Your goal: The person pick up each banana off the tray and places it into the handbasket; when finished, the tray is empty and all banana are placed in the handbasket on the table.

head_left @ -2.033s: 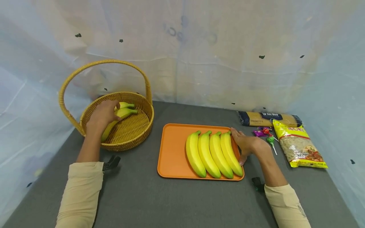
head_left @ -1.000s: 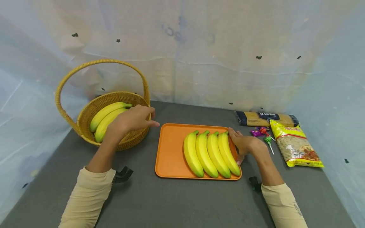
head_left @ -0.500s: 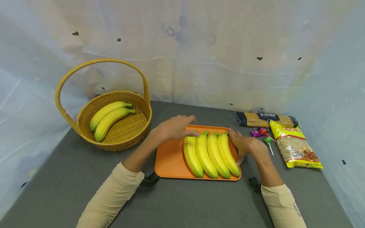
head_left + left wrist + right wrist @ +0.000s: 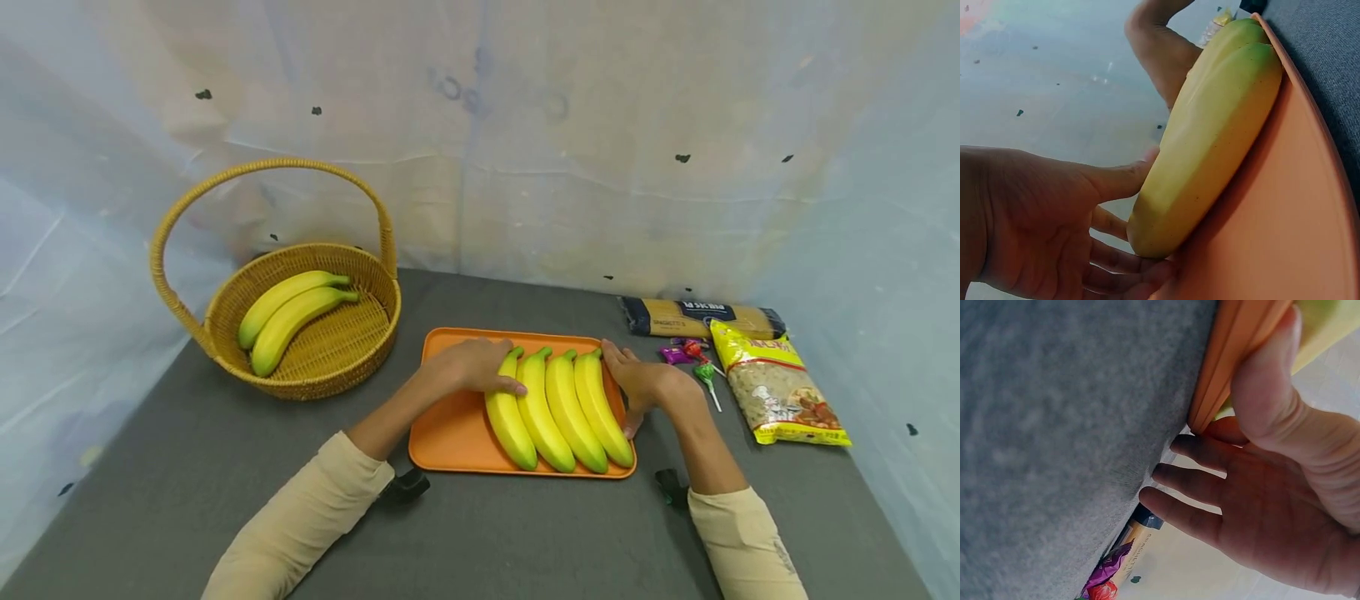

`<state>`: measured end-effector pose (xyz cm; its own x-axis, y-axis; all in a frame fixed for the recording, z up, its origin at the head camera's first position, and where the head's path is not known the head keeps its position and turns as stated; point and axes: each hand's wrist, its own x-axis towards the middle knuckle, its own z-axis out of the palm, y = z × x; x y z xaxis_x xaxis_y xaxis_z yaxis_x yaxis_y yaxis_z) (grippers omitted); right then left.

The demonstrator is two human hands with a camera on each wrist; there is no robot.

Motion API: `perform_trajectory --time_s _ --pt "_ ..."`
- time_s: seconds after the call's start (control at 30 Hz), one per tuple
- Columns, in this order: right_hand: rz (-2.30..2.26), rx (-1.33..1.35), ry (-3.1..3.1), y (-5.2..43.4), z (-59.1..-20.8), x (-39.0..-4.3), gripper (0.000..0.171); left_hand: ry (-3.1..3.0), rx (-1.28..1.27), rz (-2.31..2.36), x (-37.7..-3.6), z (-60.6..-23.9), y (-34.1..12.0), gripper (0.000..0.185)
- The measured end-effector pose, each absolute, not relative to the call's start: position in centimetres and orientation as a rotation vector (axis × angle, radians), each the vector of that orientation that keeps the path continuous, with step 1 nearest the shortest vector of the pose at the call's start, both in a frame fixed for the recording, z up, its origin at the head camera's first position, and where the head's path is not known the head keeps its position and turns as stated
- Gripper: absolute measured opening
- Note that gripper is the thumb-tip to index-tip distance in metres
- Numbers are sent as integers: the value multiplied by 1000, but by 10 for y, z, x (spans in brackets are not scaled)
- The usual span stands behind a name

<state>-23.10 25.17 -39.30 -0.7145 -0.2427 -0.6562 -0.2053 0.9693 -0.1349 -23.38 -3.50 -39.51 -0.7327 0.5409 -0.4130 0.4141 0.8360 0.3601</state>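
Left hand (image 4: pixel 468 367) rested on the leftmost banana (image 4: pixel 508 412), thumb over its top, fingers curled round its stem end. That banana lay on the orange tray (image 4: pixel 450 421), at 9 o'clock of the other three. Right hand (image 4: pixel 643 382) pressed the tray's 3 o'clock rim, fingers straight and slightly spread.

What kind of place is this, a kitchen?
Probably a staged recording booth, not a kitchen: pale plastic sheeting walls a grey table, with an orange tray of bananas and a wicker basket laid out.
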Motion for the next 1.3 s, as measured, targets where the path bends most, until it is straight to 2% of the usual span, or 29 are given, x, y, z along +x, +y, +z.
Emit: perform_trajectory --time_s 0.37,0.67,0.8,1.03,1.3 --pt "-88 -310 2388 251 -394 -229 148 2472 728 467 -236 -393 -43 80" --pt "-91 -331 2401 253 -395 -228 149 2603 775 571 -232 -358 -68 73" --pt "-83 -341 2401 253 -395 -229 149 2719 761 635 -227 -334 -88 73" --pt "-65 -339 2392 252 -395 -231 147 2876 669 725 -218 -298 -142 60" --pt "-64 -341 2389 251 -394 -231 148 3014 383 564 -220 -292 -206 60"
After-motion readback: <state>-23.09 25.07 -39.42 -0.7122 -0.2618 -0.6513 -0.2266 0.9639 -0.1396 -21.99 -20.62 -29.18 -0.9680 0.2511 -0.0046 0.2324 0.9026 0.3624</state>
